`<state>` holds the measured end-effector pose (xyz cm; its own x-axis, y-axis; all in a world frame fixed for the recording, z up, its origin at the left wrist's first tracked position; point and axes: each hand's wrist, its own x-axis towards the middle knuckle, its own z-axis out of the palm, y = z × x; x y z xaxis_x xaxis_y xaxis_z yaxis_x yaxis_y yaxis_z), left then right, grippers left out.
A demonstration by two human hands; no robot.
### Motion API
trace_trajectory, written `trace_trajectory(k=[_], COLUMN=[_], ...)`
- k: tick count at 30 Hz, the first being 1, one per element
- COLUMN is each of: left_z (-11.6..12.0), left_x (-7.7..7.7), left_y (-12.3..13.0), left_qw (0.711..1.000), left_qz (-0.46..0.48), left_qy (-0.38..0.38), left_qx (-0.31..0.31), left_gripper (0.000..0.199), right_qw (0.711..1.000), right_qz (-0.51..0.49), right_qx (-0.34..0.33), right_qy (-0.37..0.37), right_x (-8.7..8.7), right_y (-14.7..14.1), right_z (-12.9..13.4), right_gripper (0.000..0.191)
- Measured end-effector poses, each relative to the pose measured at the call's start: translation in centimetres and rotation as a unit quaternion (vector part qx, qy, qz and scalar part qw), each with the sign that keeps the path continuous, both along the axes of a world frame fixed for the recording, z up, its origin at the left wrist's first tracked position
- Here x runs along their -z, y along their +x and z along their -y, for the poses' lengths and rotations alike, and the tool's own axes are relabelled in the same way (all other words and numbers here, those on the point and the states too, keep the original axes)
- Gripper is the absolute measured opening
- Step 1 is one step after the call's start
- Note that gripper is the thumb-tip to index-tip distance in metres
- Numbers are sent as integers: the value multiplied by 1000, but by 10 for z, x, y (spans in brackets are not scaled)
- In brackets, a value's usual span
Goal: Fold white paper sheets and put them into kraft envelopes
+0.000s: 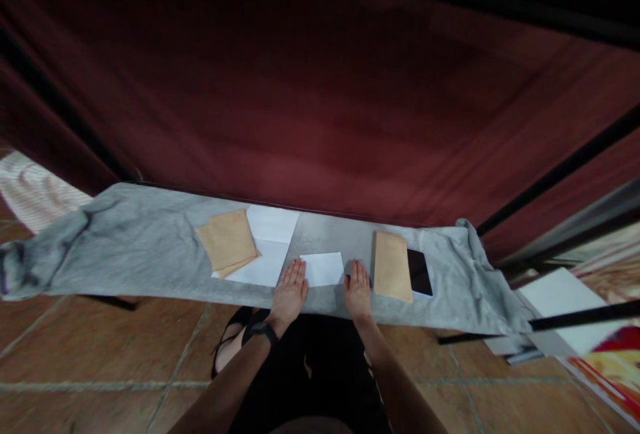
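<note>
A small white rectangle of paper (323,269) lies flat near the middle of the near edge of a long, narrow desk (325,231) draped in soft grey cloth (145,241). The left hand (290,293) rests palm down at the paper's left edge, its fingers straight and close together; the right hand (357,289) lies flat just beside the right edge, its fingers likewise extended and nearly together. Neither hand is clamped on anything. Left of the paper, large white creased sheets (273,224) reach toward the desk's far edge, with overlapping tan paper envelopes (229,242) partly on top. Beyond the right hand sits a neat stack of tan rectangular paper envelopes (393,266), and a dark-screened flat device (419,272) lies against its right side, toward the desk's right end. A black wristwatch (265,331) circles the left wrist. Past the far edge hangs a dark red fabric (300,107).
</note>
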<state>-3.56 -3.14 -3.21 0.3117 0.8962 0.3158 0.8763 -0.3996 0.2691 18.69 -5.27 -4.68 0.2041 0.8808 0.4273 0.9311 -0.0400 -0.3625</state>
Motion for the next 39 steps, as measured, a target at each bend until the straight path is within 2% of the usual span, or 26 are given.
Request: trace_trajectory(k=[2, 5, 7, 9, 12, 17, 24, 28, 33, 36, 39], left_z=[12, 28, 33, 35, 33, 34, 37, 34, 27, 24, 22], left_x=[1, 6, 11, 12, 7, -5, -7, -11, -19, -20, -21], left_y=[8, 25, 33, 35, 29, 13, 2, 3, 12, 17, 19], left_qw=[999, 995, 994, 994, 994, 996, 998, 997, 995, 994, 994], left_qz=[0, -17, -32, -44, -57, -55, -59, -67, -92, -100, -99], left_qy=[8, 4, -4, -11, -11, -6, -5, -17, -41, -42, -38], left_qx=[41, 97, 107, 102, 90, 69, 38, 25, 5, 0, -4], left_gripper=[56, 56, 57, 57, 56, 56, 56, 55, 51, 49, 47], right_qw=[999, 990, 979, 976, 979, 985, 991, 998, 989, 982, 977], right_qz=[-14, -16, -8, 12, 51, 89, 85, 28, -128, -177, -208], right_qx=[-32, -133, -190, -202, -183, -142, -93, -35, 54, 64, 45], right_qy=[-5, -39, -72, -87, -73, -47, -32, -44, -41, -30, -26], right_x=[-4, -11, -15, -17, -17, -13, -9, -15, -26, -28, -28], right_y=[-8, -30, -45, -54, -51, -25, -10, -11, -19, -19, -15], right_z=[2, 7, 11, 15, 21, 27, 30, 24, 5, -8, -17], right_gripper=[55, 54, 52, 49, 48, 51, 49, 44, 38, 30, 25])
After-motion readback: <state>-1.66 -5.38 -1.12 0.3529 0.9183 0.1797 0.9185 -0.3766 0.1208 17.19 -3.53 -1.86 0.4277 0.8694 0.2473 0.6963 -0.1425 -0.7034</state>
